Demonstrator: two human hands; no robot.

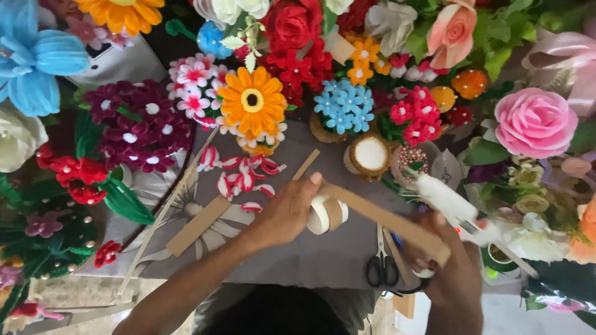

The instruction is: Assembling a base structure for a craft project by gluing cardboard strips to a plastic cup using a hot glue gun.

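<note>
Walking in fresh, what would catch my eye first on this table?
Handmade flowers crowd the grey table, with the big orange daisy-like flower at top centre, the fluffy blue flower at far left and the pink rose at right. In the middle, the left hand grips a white tape roll while the right hand holds a long brown cardboard strip.

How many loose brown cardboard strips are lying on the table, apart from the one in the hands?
2: a wide cardboard strip left of the left hand, and a thin strip just above that hand. Others may be hidden under the flowers.
</note>
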